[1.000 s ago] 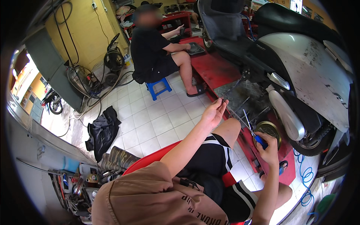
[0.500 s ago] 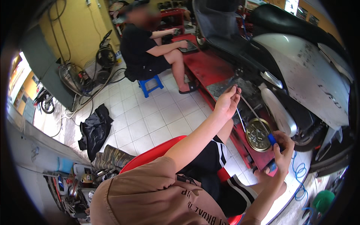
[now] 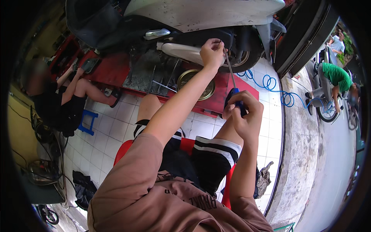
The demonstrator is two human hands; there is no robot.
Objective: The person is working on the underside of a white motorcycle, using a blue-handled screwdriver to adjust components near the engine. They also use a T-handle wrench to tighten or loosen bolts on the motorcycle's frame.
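Far L of frame: co-worker in black point(image 3: 58, 91), seated on low blue plastic stool point(image 3: 89, 123), hands at a dark shallow tray point(image 3: 91, 65). Upper L to ctr: red metal platform point(image 3: 114, 71), incl. dark patterned plate. Above it, top of frame: white-and-black scooter point(image 3: 193, 15). Ctr: round gold-coloured tin point(image 3: 210, 94) on platform, partly behind L forearm. Upper ctr: L hand point(image 3: 212, 54), fingertips drawn together by tool tip; cannot tell whether anything is pinched. R of it: blue-handled, long-shafted metal screwdriver point(image 3: 233, 92), tilted, tip up. R hand point(image 3: 247, 114), R of ctr, wrapped round handle. Upper R: coiled blue hose point(image 3: 286, 98). Far R: person in green shirt point(image 3: 335, 77), bent over.
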